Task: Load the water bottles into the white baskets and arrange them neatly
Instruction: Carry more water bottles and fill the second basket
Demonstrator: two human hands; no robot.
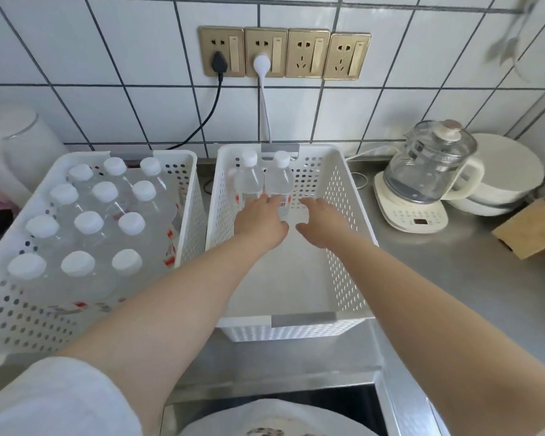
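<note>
While both hands reach into the right white basket (353, 221), two water bottles (248, 180) stand upright against its far wall, caps up, long axes vertical, touching side by side; the left one sits just left of the grey handle (280, 148), the right bottle (278, 181) directly below it, its red-and-white label facing the camera. The left white basket (10, 313) beside it holds twelve upright bottles (88, 222) in rows of three, white caps up; the two baskets nearly touch along their inner walls on a steel counter (453, 278).

Behind, a tiled wall carries four gold sockets (284, 53); a black plug (219, 62) and a white plug (261, 65) hang cables down behind the baskets. A glass kettle (428, 166) on a cream base stands to the right of the right basket, a white lidded pot (510, 171) behind it, a wooden block (529, 229) near the edge; a white kettle (19, 146) stands at far left.

The left hand (260, 220) lies palm down, fingers fairly straight, fingertips (272, 201) touching the lower part of the bottles; the right hand (320, 221) lies palm down just right of them, fingers relaxed and holding nothing; both forearms stretch forward over the basket's near rim, and nothing stands between hands and bottles.
</note>
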